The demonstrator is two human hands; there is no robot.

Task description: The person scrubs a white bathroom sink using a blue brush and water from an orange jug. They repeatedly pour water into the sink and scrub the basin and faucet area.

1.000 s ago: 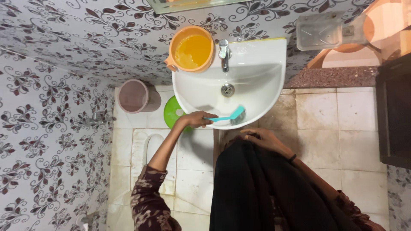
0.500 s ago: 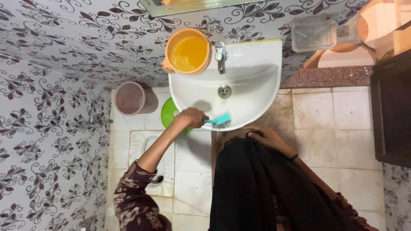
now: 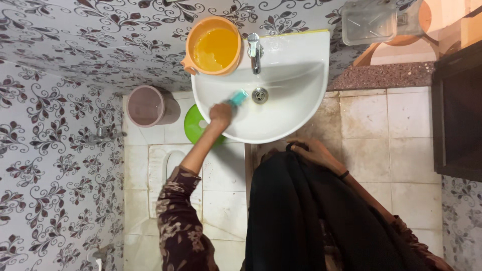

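Tiled washroom, white sink (image 3: 296, 108). We note left hand (image 3: 220, 114) closed round teal brush (image 3: 238, 97), moved from front rim to beside drain (image 3: 259, 95); scrubbing advancing inward. Right hand (image 3: 314, 150) clutching dark cloth (image 3: 301, 211).

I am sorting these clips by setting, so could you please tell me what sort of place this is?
Most likely a small bathroom: a white wall-mounted basin with a metal tap, a squat toilet pan set in the tiled floor, and patterned wall tiles.

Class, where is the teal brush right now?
In the head view, the teal brush is in the left hand, inside the white basin, left of the drain.
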